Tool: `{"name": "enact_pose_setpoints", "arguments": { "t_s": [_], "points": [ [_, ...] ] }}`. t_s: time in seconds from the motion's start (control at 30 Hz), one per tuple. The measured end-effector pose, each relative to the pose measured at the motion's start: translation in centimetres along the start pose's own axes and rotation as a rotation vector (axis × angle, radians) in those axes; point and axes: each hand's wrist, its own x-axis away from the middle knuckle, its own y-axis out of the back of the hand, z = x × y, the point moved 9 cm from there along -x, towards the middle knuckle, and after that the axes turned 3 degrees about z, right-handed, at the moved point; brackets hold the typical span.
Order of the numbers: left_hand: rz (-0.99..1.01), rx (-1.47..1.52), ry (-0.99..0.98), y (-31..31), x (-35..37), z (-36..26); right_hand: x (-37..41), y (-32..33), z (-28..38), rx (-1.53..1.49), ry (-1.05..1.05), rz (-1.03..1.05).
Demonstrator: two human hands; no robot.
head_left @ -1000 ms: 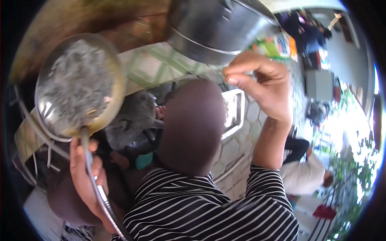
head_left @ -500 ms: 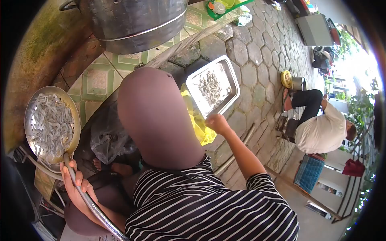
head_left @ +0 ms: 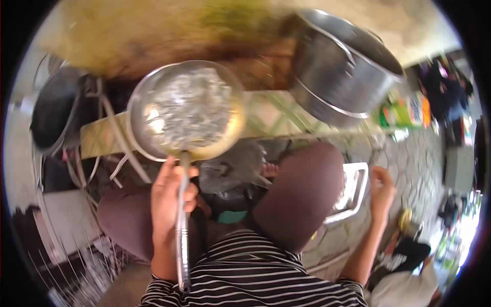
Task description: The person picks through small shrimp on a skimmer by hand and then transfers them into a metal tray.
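Note:
My left hand is wrapped round the handle of a metal skimmer. A heap of small grey, shrimp-like pieces lies in its bowl, held over the tiled ledge. Behind its left side shows a shiny curved metal rim. On the other side of my raised knee, my right hand is held apart from the metal tray, just right of it. Its fingers are curled and blurred; whether they hold anything is hidden. My knee covers much of the tray.
A large metal pot stands on the tiled ledge. A dark bucket is at the left, above a wire rack. A clear plastic bag lies between my legs. Another person sits at the lower right.
The view has swung left towards the ledge. My left hand has brought the skimmer from the far left to in front of me. My right hand has come away from the tray's edge.

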Motion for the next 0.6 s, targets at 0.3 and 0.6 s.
{"name": "enact_pose_setpoints", "arguments": {
  "t_s": [0.3,0.6],
  "points": [
    [0.088,0.077,0.009,-0.3,0.3,-0.4,-1.4,-3.5,32.7,0.029,1.002,0.112],
    [0.114,0.116,0.063,-0.7,0.3,-0.3,2.3,-11.6,41.3,0.110,1.405,0.110]
  ]
}}
